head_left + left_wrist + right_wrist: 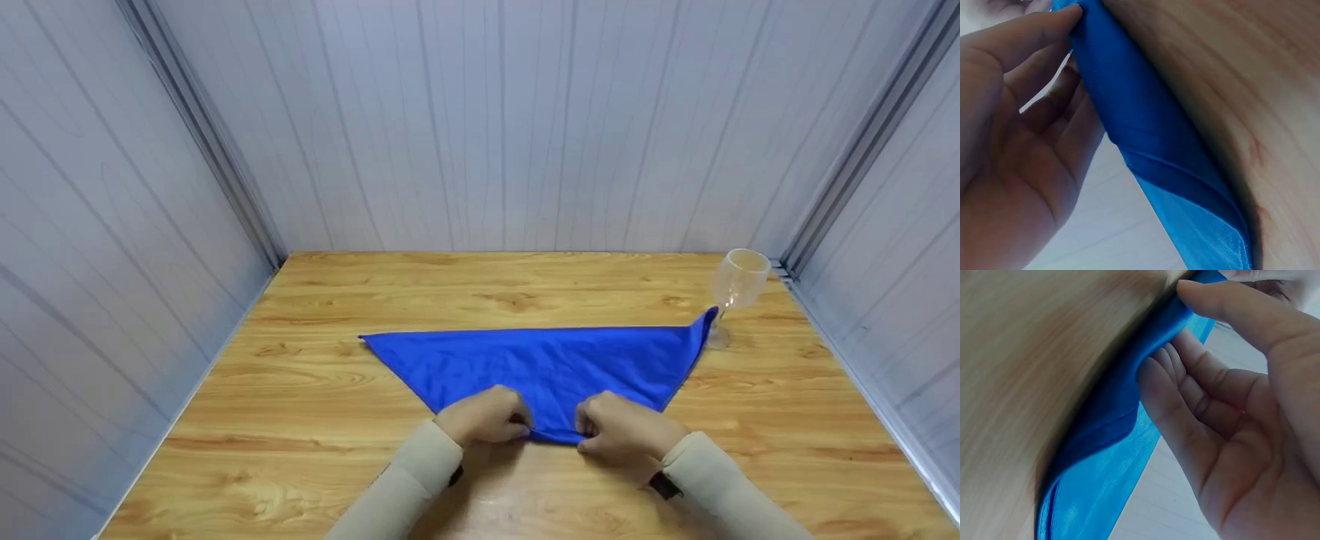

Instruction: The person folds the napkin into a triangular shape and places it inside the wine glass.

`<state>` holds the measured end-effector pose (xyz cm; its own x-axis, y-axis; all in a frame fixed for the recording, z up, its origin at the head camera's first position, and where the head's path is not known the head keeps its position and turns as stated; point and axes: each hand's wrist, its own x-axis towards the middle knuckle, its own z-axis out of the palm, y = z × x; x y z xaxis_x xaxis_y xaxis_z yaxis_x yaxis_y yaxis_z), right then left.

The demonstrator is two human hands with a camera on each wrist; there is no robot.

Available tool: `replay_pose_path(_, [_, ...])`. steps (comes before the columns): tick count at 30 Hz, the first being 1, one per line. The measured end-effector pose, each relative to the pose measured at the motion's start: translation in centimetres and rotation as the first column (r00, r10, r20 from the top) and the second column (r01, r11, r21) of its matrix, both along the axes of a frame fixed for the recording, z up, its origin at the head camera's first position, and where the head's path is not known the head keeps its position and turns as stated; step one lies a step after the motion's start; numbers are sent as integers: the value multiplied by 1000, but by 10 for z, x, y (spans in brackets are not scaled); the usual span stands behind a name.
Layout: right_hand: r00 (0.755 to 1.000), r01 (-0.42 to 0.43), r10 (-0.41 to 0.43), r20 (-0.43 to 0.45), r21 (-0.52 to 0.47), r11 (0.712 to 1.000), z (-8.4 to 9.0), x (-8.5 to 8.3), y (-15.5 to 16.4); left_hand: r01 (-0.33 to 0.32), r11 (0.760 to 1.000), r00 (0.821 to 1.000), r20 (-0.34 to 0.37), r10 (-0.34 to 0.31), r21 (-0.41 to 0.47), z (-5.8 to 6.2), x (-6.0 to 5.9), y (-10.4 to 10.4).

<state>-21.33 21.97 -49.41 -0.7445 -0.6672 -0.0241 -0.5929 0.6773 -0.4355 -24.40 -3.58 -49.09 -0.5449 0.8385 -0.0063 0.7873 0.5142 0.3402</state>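
Note:
A blue cloth (525,360) lies spread on the wooden table, its long straight edge toward the back and its sides narrowing toward me. The near edge is folded over into a narrow band. My left hand (489,415) pinches this folded edge (1129,101) between thumb and fingers. A short span to the right, my right hand (622,426) pinches the same edge, with the thumb on the fold (1114,399) and the fingers curled behind it. The cloth's right corner (703,324) stands raised, while its left corner lies flat.
A clear stemmed glass (739,281) stands at the back right, overlapped by the cloth's raised corner in the head view. White panelled walls (465,127) enclose the wooden table (285,420) at the back and both sides.

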Motion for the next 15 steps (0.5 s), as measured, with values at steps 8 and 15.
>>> replay_pose_path(8, [1000, 26, -26, -6, 7, 1000, -1, 0, -1, -89, 996, 992, 87, 91, -25, 2, -7, 0])
replay_pose_path(15, [1000, 14, -14, -27, 5, 1000, -1, 1, -1, -192, 979, 972, 128, 200, -69, 0, -11, 4])
